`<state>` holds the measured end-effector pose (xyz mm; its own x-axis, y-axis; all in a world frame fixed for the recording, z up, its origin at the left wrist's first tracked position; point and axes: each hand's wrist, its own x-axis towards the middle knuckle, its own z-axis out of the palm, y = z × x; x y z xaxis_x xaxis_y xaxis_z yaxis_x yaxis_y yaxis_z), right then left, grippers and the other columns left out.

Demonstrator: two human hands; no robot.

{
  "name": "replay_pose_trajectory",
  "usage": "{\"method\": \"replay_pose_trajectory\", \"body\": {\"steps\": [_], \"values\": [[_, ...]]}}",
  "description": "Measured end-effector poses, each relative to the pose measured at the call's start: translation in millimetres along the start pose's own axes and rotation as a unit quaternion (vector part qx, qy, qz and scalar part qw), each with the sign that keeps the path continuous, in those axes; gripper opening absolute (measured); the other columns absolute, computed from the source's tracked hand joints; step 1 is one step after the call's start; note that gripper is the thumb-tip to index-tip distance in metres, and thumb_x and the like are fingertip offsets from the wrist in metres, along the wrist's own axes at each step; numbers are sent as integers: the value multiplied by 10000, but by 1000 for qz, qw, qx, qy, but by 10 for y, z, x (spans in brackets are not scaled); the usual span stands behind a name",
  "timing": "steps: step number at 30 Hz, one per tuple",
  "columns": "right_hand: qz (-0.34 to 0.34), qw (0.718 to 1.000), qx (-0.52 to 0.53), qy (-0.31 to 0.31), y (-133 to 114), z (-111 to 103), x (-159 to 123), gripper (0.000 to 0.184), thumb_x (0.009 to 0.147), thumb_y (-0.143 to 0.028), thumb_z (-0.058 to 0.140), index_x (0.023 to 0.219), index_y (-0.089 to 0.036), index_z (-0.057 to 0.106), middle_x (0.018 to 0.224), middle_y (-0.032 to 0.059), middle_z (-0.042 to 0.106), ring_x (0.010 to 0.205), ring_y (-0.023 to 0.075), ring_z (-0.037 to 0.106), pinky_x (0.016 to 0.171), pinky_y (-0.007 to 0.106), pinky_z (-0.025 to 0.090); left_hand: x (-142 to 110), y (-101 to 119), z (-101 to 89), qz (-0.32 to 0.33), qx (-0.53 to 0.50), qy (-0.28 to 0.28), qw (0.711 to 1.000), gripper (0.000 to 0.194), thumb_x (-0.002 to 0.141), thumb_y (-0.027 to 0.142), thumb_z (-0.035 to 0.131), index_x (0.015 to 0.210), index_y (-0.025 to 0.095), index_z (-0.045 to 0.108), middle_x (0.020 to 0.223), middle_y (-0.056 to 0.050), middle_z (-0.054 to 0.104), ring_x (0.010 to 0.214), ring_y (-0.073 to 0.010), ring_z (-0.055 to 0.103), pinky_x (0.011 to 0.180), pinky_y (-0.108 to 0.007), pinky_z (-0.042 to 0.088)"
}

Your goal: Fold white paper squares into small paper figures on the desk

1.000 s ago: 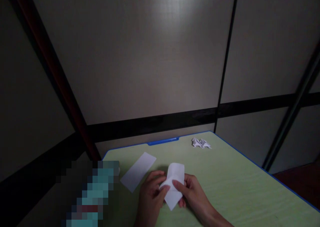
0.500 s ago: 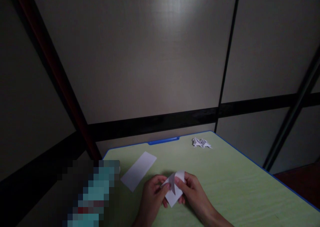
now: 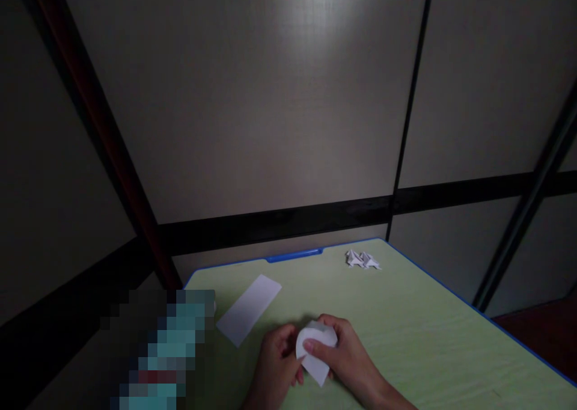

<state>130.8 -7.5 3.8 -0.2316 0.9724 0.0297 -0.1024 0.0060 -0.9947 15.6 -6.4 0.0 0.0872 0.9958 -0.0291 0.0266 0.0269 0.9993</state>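
Note:
A small white sheet of paper [image 3: 318,369] is held between my two hands above the table, one part of it bent over in a curve. My right hand [image 3: 346,345] grips its right side, the thumb pressed flat across the front and the fingers behind. At the left edge, my left hand [image 3: 276,357] pinches the paper with bent fingers; part of that grip is hidden. Farther back on the left lies a flat white paper strip [image 3: 249,309]. Two folded white paper figures [image 3: 363,259] sit close together near the far right corner.
The light green table [image 3: 433,332] has a blue rim and a blue handle-like piece [image 3: 295,255] on its far edge. Behind it stand panelled doors [image 3: 279,115] with a dark band. A pixelated teal object [image 3: 169,344] lies along the left side.
The paper has turned, and its upright flap now curves over toward the left. My right thumb has moved left and down across it. My left hand has shifted slightly downward.

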Motion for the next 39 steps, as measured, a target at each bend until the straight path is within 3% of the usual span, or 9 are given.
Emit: {"method": "replay_pose_trajectory", "body": {"steps": [6, 11, 15, 20, 27, 33, 39], "values": [[1, 1000, 25, -2, -7, -6, -1, 342, 546, -455, 580, 551, -144, 437, 392, -31, 496, 308, 66, 408, 295, 162, 270, 18, 10, -11, 19, -13, -30, 999, 217, 536, 300, 591, 469, 139, 462, 329, 54, 430, 270, -51, 373, 268, -147, 262], [-4, 999, 37, 31, 39, -10, 27, 307, 574, -411, 577, 548, -143, 430, 381, -51, 462, 298, 56, 381, 287, 157, 258, -1, 42, -52, 55, -39, -33, 997, 351, 643, 447, 465, 610, 109, 557, 450, 5, 505, 371, -85, 447, 344, -178, 360], [-8, 999, 43, 10, 5, -20, 16, 275, 608, -389, 552, 560, -140, 446, 413, -32, 486, 343, 79, 428, 322, 171, 289, -18, 28, -52, 71, -22, -52, 996, 275, 610, 373, 548, 679, 109, 574, 477, 9, 512, 418, -93, 459, 370, -173, 366], [-75, 996, 15, 44, -91, -68, -3, 165, 595, -239, 595, 711, -156, 512, 557, -43, 471, 434, 61, 403, 379, 156, 290, -9, -13, -37, 41, -17, -53, 998, 223, 599, 323, 558, 624, 102, 569, 429, 26, 469, 363, -75, 417, 314, -158, 323], [-120, 992, -19, 15, -68, -114, 31, 20, 601, -129, 551, 586, -140, 558, 575, -24, 445, 506, 90, 427, 432, 181, 307, 7, 9, -79, 54, -45, -20, 997, 126, 564, 217, 580, 630, 110, 577, 523, -20, 589, 479, -119, 520, 427, -178, 381], [-152, 988, -8, 15, -84, -118, 30, 178, 546, 0, 495, 549, -152, 589, 618, 0, 490, 580, 117, 463, 496, 201, 325, 14, 13, -106, 61, -92, -18, 994, 104, 538, 166, 567, 624, 113, 590, 560, -29, 616, 515, -123, 530, 458, -182, 381], [-177, 984, -4, 13, -99, -154, 19, 292, 473, 55, 371, 490, -155, 574, 654, 17, 513, 611, 126, 480, 507, 201, 328, 48, -34, -122, -13, -167, -58, 984, 201, 507, 212, 556, 681, 113, 568, 567, -28, 600, 480, -136, 523, 393, -210, 393]]}}
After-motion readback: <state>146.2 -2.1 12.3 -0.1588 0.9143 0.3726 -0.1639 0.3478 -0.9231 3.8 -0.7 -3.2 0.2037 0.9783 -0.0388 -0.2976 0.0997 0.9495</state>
